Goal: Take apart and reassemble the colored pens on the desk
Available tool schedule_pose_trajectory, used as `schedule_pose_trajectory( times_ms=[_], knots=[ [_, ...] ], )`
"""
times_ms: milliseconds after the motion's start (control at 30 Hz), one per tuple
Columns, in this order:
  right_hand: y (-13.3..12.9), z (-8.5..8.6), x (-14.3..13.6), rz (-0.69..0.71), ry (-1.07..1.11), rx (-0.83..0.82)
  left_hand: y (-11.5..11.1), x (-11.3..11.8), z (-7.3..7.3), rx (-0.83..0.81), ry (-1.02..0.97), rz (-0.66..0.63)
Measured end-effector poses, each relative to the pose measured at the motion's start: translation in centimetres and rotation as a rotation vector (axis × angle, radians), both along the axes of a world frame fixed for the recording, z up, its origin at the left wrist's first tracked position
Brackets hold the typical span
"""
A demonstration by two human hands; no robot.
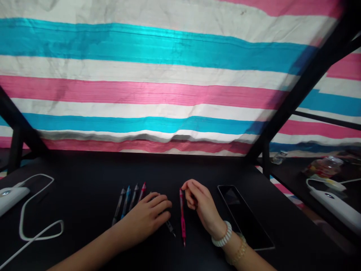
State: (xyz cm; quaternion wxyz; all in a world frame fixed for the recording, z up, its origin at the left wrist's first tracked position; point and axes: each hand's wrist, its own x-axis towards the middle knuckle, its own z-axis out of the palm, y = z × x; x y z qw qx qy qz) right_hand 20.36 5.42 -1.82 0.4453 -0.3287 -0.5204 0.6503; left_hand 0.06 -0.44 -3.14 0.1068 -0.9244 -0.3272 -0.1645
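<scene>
My left hand (153, 214) lies over a dark pen (170, 227), fingers bent together around it. Only the tip end of that pen shows below the hand. A pink pen (183, 222) lies lengthwise to its right, tip toward me. Curled loosely, my right hand (199, 197) has its index fingertip close to the top of the pink pen; whether they touch I cannot tell. Nothing shows in its fingers. Left of my left hand lie a black pen (119, 205), a blue pen (126, 201), a grey pen (134, 195) and a red pen (142, 191), partly covered by the hand and forearm.
A dark tablet or phone (245, 216) lies right of my right hand. On the black table (84, 180), a white device (12, 197) with a looping cable (22, 214) sits at the left. Striped sheeting (158, 94) and black frame bars (282, 120) rise behind. Jars (329, 165) stand at the far right.
</scene>
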Motion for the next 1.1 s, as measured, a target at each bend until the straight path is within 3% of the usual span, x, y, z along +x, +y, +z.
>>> schedule_pose_trajectory(
  times_ms=[133, 367, 567, 667, 800, 967, 1100],
  knots=[
    [-0.6, 0.6, 0.1, 0.108, -0.203, 0.115, 0.0, -0.8, 0.4, 0.069, -0.029, 0.033],
    [-2.1, 2.0, -0.1, 0.336, -0.72, 0.602, -0.4, -1.8, 1.2, 0.249, -0.14, 0.143],
    [-2.0, 2.0, 0.0, 0.345, -0.795, 0.66, -0.7, -1.7, 1.3, 0.329, -0.121, 0.188],
    [-1.9, 1.4, -0.1, 0.295, -0.848, 0.727, -0.5, -1.4, 1.2, 0.251, -0.038, 0.281],
    [-1.9, 0.3, -0.3, 0.203, -0.921, 0.858, -0.4, -0.7, 1.0, 0.029, 0.057, 0.39],
    [-1.9, -0.4, -0.4, 0.129, -0.912, 1.023, -0.8, -0.4, 0.9, -0.175, -0.006, 0.43],
    [-1.8, -0.5, -0.3, 0.05, -0.904, 1.161, -0.8, -0.6, 0.7, -0.19, -0.053, 0.43]
  ],
)
